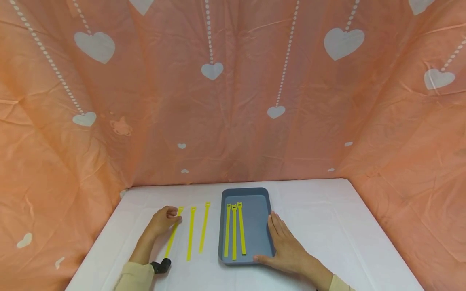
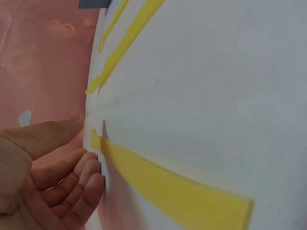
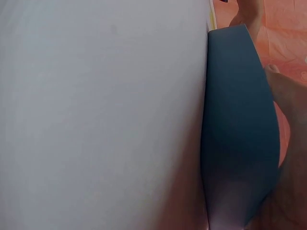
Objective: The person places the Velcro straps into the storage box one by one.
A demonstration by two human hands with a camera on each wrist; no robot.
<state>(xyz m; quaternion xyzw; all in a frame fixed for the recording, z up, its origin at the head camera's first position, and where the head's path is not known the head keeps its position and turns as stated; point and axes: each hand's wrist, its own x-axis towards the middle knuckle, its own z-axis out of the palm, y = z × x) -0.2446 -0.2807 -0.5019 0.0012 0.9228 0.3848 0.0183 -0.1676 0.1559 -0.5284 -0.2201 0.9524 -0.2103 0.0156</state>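
Note:
My left hand [image 1: 164, 221] is over the upper part of the leftmost yellow cable strap [image 1: 172, 238], which has a slotted head. In the left wrist view, the thumb stands apart from the loosely bent fingers [image 2: 91, 189], and no strap shows between them. Two more yellow straps, a middle one [image 1: 191, 234] and a right one [image 1: 204, 228], lie side by side on the table. Against the right side of a grey-blue tray [image 1: 267, 198] rests my right hand [image 1: 291, 252], fingers straight, thumb at the near edge. Three yellow straps [image 1: 234, 234] lie lengthwise inside the tray's left half.
A white cloth covers the table [image 1: 327, 210]. Behind it and along both sides hangs a pink-orange curtain [image 1: 240, 137] with white hearts. A black wrist camera [image 1: 162, 266] sits on the left wrist, close to the lower end of the leftmost strap.

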